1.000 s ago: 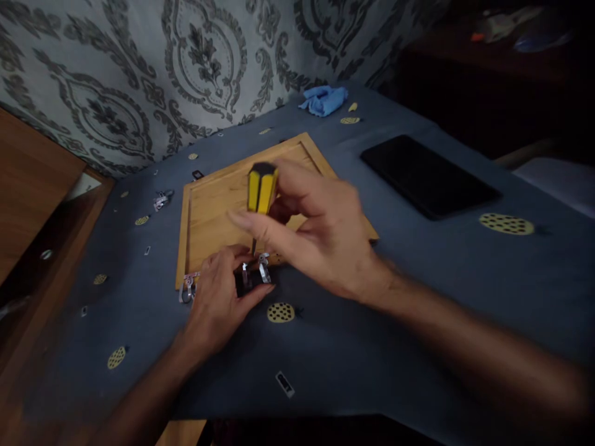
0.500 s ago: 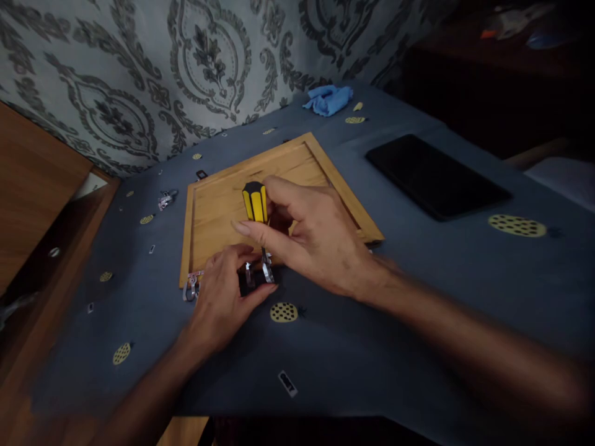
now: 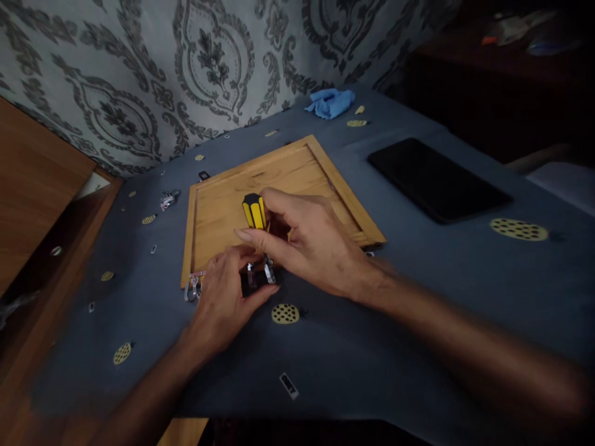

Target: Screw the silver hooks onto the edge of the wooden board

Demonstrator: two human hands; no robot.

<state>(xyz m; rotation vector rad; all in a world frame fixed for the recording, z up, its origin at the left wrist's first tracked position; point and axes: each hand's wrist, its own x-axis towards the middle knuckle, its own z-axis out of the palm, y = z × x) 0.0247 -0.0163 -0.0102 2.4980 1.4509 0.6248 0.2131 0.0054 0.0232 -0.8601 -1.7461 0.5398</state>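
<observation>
The right hand (image 3: 320, 251) is closed around the yellow-and-black handle of a screwdriver (image 3: 254, 212), held nearly upright. Its shaft runs down to a shiny metal hinge (image 3: 269, 271) at the near edge of a framed wooden panel (image 3: 223, 210); the tip itself is hidden. The left hand (image 3: 220, 294) curves around the hinge, thumb on the near side and fingers over the panel's edge; in this dim light I cannot tell how firmly it grips. Compared with a second ago, the screwdriver stands lower, its shaft now at the hinge rather than left of it, while the left hand keeps its place. A second hinge (image 3: 192, 287) sits at the panel's near left corner. Beyond the panel's left edge lies a loose metal fitting (image 3: 168, 200); toward the table's (image 3: 353, 359) right edge, a black tablet (image 3: 437, 179); by its far edge, a crumpled blue cloth (image 3: 331, 103).
</observation>
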